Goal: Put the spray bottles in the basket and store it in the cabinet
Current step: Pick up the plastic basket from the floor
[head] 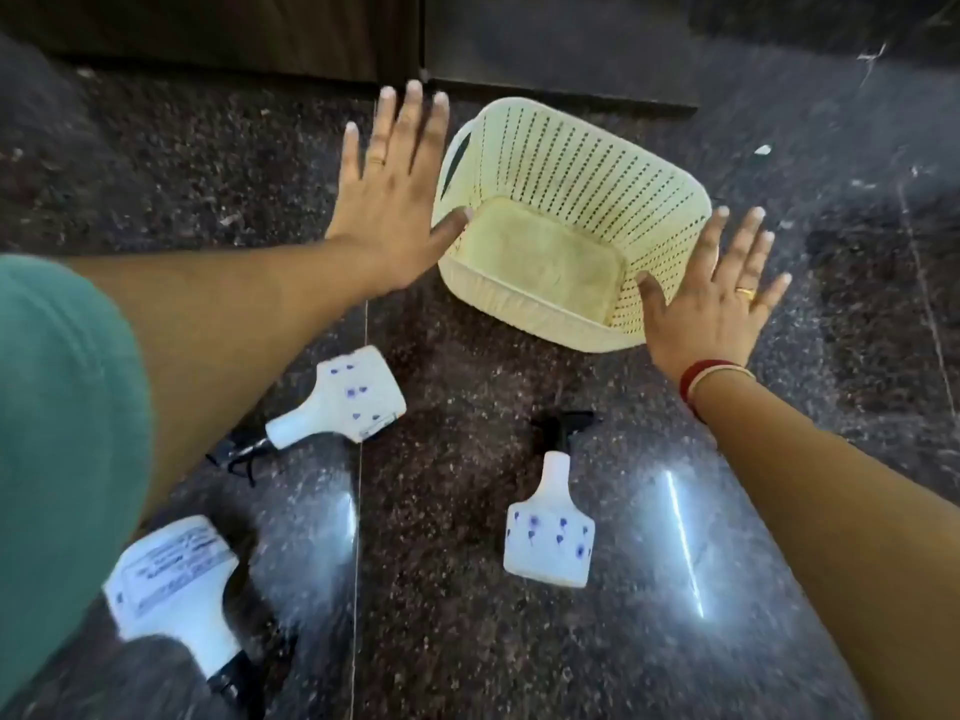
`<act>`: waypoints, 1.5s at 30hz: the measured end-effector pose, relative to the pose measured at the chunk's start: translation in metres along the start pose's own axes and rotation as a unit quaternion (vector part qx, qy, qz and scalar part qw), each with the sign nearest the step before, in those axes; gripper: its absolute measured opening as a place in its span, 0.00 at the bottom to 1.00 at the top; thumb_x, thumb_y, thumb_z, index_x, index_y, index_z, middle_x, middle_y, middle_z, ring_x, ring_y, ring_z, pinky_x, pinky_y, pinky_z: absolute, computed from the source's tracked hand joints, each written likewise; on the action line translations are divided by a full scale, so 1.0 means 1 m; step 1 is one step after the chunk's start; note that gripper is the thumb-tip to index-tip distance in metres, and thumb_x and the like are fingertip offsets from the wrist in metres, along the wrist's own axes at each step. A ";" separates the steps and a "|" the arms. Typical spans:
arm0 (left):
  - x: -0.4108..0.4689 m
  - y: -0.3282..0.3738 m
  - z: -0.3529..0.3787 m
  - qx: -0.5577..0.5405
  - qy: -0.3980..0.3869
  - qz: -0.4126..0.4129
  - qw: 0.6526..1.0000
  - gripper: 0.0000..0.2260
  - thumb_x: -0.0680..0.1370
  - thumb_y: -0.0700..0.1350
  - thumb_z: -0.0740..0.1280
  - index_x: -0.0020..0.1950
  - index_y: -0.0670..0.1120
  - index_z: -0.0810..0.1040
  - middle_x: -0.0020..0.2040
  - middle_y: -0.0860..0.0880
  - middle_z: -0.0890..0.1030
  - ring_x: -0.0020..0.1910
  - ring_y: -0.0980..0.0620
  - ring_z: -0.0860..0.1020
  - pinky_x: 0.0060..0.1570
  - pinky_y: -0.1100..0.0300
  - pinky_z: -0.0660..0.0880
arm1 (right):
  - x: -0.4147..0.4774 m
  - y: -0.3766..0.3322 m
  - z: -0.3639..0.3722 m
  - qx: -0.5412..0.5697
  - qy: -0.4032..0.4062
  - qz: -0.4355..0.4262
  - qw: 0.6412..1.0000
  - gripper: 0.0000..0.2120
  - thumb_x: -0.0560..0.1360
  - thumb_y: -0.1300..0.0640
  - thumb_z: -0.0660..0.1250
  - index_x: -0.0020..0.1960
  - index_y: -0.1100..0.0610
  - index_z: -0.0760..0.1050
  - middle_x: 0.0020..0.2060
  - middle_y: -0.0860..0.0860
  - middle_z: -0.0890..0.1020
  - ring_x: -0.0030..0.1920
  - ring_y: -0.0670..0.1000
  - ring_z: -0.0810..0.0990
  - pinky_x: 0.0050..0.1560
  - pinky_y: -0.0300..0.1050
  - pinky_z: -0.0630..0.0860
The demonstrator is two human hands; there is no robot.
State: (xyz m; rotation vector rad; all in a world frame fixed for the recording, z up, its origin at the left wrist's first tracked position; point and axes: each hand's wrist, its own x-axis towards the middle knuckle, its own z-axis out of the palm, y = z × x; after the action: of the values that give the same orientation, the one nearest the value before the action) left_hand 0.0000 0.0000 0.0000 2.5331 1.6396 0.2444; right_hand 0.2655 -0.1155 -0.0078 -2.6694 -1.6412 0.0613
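Fingers [410, 116] spread wide on both hands, holding nothing — cream perforated basket [597, 163], 3 white spray bottles [550, 532] lying flat.

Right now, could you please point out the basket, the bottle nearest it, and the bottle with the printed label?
Basket [582, 148]: head view, on its perforated far wall.
Nearest bottle [353, 394]: head view, on its white dotted body.
Labelled bottle [171, 574]: head view, on the printed label.
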 end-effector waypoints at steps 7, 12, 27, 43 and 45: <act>0.038 0.005 0.022 0.038 -0.103 -0.020 0.994 0.40 0.79 0.57 0.59 0.77 0.44 0.35 0.78 0.43 0.38 0.77 0.44 0.39 0.75 0.45 0.47 | 0.021 0.016 0.024 0.033 -0.064 0.041 0.997 0.37 0.81 0.42 0.52 0.79 0.58 0.37 0.79 0.59 0.40 0.80 0.59 0.43 0.78 0.61 0.44; 0.048 0.018 0.031 -0.098 -0.190 -0.114 0.970 0.41 0.78 0.40 0.61 0.76 0.48 0.31 0.68 0.34 0.68 0.54 0.38 0.75 0.50 0.45 0.73 | 0.030 0.015 0.031 0.145 -0.062 0.055 0.986 0.37 0.80 0.59 0.56 0.79 0.55 0.36 0.79 0.59 0.49 0.74 0.65 0.63 0.70 0.61 0.64; 0.036 0.020 0.038 -0.145 -0.150 -0.166 0.964 0.39 0.76 0.37 0.59 0.77 0.51 0.35 0.50 0.37 0.77 0.45 0.38 0.76 0.41 0.49 0.70 | 0.035 0.010 0.032 0.243 -0.063 0.120 0.961 0.39 0.77 0.64 0.55 0.79 0.46 0.37 0.63 0.60 0.77 0.60 0.62 0.77 0.61 0.57 0.73; -0.124 -0.064 -0.098 -0.166 -0.111 -0.305 0.931 0.38 0.78 0.39 0.58 0.77 0.51 0.33 0.38 0.40 0.74 0.36 0.42 0.74 0.39 0.49 0.70 | -0.075 -0.102 -0.070 0.255 -0.097 -0.002 0.962 0.41 0.77 0.68 0.54 0.78 0.43 0.37 0.58 0.60 0.80 0.54 0.61 0.80 0.60 0.60 0.76; -0.161 -0.083 -0.127 -0.166 -0.114 -0.322 0.925 0.38 0.78 0.38 0.58 0.76 0.51 0.33 0.35 0.41 0.75 0.32 0.43 0.74 0.36 0.49 0.71 | -0.103 -0.123 -0.090 0.256 -0.109 -0.031 0.960 0.39 0.77 0.66 0.54 0.79 0.44 0.38 0.56 0.61 0.80 0.53 0.62 0.80 0.59 0.59 0.76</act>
State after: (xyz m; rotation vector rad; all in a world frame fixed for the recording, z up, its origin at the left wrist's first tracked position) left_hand -0.1634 -0.1117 0.0976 1.6047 2.0103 0.1352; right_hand 0.1124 -0.1505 0.0883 -2.2739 -1.4940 0.6989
